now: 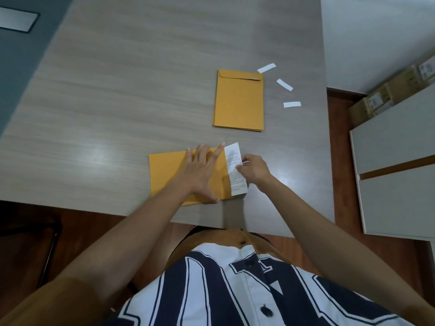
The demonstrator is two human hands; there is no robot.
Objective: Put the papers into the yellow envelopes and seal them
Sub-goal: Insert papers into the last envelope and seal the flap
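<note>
The near yellow envelope (167,175) lies sideways on the worktop (131,95), its near long side just inside the worktop's near edge. The left grip (202,171) rests flat on it, fingers straight and spread, pressing it down. A printed paper (233,154) sticks partway out of the envelope's right end. The right grip (255,169) pinches the paper's right edge between thumb and curled fingers. A strip of worktop runs from that hand to the right edge, where a pale cabinet (395,142) stands beyond. Farther off, well apart from both hands, lies a stack of yellow envelopes (239,102), flap end far. Three white strips (284,85) lie just right of it. Wood-grain worktop stretches wide to the left and far.
</note>
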